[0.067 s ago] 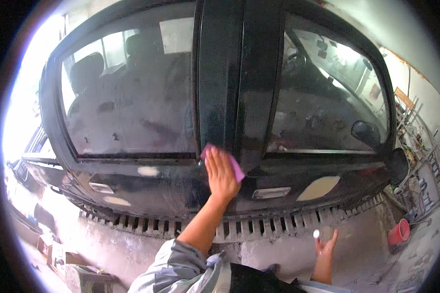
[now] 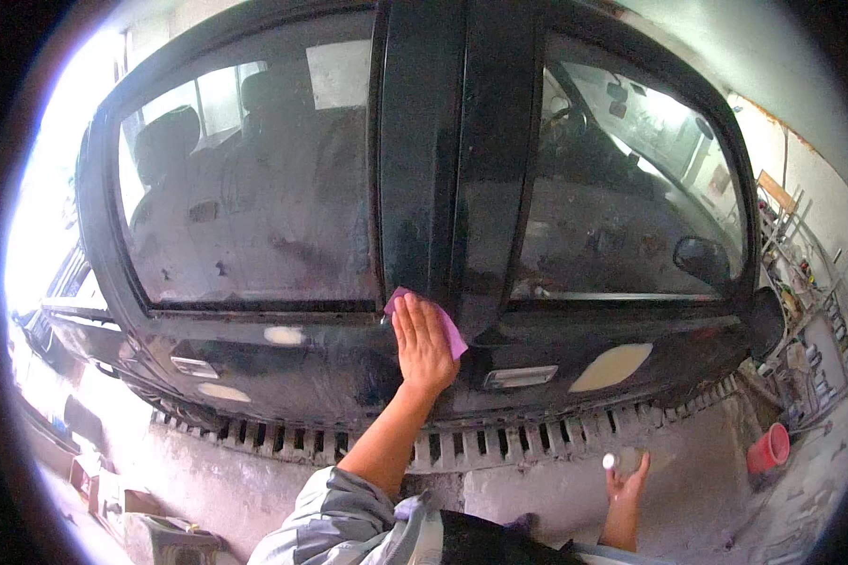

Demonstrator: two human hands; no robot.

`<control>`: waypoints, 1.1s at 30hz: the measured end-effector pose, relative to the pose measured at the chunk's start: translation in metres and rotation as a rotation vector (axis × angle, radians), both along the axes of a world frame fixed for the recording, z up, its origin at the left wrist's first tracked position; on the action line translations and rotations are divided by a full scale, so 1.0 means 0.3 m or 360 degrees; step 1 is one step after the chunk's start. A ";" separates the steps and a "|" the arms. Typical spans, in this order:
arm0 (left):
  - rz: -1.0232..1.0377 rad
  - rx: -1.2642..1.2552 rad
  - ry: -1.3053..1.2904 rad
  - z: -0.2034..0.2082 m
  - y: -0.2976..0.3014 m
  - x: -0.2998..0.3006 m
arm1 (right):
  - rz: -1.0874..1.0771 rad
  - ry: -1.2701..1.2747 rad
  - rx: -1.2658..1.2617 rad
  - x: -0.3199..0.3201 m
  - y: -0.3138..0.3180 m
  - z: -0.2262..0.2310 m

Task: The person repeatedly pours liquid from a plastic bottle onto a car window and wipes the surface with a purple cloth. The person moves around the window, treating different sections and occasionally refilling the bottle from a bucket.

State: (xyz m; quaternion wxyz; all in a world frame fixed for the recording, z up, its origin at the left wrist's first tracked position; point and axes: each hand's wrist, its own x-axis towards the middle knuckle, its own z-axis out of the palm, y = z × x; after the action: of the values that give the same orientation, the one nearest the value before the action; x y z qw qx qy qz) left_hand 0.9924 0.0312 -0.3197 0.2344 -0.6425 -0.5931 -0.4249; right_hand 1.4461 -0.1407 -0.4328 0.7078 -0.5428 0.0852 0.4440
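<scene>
You're holding a purple sheet against the car.
Your left hand is lying flat over it, fingers straight; your right hand (lower down) is curling around a bottle.

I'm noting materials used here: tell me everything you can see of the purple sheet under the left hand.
The purple sheet looks thin and plain; whether it is cloth or abrasive paper, I cannot tell. It lies against the dark car body, at the foot of the pillar between two windows. The left hand rests over it, hiding its middle; one corner shows above, a strip to the right.
</scene>
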 end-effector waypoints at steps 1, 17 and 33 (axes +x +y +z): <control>-0.0012 -0.0009 -0.0007 0.025 -0.006 -0.002 | 0.0048 -0.0039 0.0087 0.044 -0.055 -0.050; 0.0211 0.0549 0.0200 0.846 0.309 -0.040 | 0.0012 -0.0061 0.0344 0.053 -0.294 -0.204; 0.0447 0.0795 0.0120 1.207 0.503 -0.156 | -0.0148 -0.0078 0.0581 0.113 -0.325 -0.388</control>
State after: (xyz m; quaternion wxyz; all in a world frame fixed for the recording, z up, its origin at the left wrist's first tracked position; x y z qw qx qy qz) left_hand 0.9457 0.1820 0.0424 0.4639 -0.4918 -0.5440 -0.4970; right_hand 1.4800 -0.2383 -0.5491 0.8161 -0.4116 0.0111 0.4056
